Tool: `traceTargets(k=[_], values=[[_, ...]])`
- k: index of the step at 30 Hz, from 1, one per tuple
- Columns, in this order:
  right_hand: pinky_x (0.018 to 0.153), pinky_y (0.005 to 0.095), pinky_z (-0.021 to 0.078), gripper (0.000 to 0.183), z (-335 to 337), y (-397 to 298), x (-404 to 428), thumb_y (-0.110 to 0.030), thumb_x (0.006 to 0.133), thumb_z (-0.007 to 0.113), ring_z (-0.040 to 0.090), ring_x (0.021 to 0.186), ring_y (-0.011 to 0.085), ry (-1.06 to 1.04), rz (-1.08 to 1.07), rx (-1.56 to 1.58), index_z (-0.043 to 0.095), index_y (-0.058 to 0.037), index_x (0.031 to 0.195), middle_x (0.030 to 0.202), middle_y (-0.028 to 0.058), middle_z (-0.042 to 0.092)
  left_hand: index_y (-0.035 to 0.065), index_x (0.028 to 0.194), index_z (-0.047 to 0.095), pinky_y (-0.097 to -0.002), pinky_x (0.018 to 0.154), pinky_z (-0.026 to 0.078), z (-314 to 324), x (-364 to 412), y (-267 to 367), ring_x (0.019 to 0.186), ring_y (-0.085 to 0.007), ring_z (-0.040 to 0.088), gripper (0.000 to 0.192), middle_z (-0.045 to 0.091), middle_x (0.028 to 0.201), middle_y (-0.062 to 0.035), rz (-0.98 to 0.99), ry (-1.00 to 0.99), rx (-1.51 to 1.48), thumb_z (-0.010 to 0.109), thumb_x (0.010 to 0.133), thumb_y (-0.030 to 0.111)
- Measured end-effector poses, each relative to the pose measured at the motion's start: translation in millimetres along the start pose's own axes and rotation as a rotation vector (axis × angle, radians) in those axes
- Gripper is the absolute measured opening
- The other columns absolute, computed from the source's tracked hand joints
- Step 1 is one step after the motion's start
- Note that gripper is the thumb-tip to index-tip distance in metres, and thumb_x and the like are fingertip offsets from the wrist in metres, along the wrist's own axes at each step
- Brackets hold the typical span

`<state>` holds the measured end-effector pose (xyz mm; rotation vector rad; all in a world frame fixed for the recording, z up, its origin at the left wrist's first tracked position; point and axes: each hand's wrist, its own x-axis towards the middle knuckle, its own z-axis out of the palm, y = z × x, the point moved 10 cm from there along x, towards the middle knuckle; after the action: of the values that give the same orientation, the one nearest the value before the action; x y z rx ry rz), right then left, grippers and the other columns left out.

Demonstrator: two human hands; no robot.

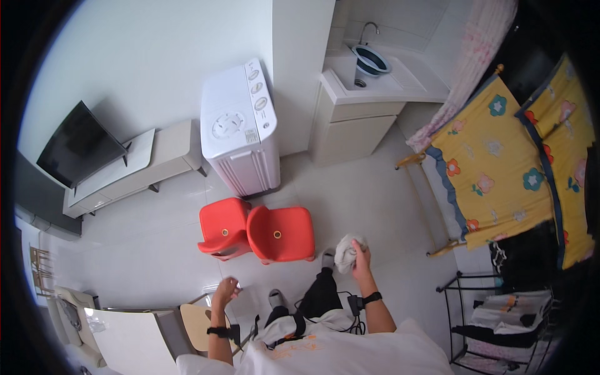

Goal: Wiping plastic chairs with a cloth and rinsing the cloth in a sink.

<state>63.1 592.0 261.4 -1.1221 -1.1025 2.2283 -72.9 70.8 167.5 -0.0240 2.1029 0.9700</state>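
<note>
My right hand [361,262] grips a bunched off-white cloth [346,253], held out above the tiled floor near my right slipper. My left hand [227,291] hovers with bent fingers over the floor, left of my other foot. Something small and pale may be at its fingertips, but it is too small to tell. Before me stand two red plastic child-size chairs [287,234], [224,225], side by side and touching, each with a round hole in its seat. My right hand is just to the right of the nearer chair, apart from it.
Behind the chairs is a white twin-tub washing machine [239,140]. A sink counter [370,96] holds a collapsible basin [370,61]. Yellow floral bedding [497,159] hangs on a rack at right, above a black clothes rack [450,323]. A white table [126,337] and wooden chair [194,328] stand at left.
</note>
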Motion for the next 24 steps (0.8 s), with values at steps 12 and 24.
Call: traceTargets(k=[12, 24], values=[[0.085, 0.0424, 0.0542, 0.049, 258, -279, 365, -0.022, 0.090, 0.066, 0.060, 0.104, 0.0276, -0.428, -0.239, 0.165, 0.043, -0.0014, 0.128, 0.126, 0.0117, 0.052, 0.0021, 0.118, 0.053, -0.0366, 0.051, 0.056, 143, -131, -114, 0.058, -0.0247, 0.064, 0.031, 0.068, 0.086, -0.0172, -0.712, 0.248, -0.616, 0.047, 0.092, 0.019], [0.042, 0.0266, 0.0494, 0.046, 294, -227, 565, -0.037, 0.081, 0.075, 0.063, 0.052, 0.0182, -0.052, 0.066, -0.393, 0.056, 0.0028, 0.094, 0.074, 0.0128, 0.064, 0.0060, 0.115, 0.057, -0.0359, 0.058, 0.056, 225, -177, 4, 0.065, -0.0228, 0.066, 0.027, 0.068, 0.087, -0.0127, -0.756, 0.325, -0.717, 0.050, 0.094, 0.022]])
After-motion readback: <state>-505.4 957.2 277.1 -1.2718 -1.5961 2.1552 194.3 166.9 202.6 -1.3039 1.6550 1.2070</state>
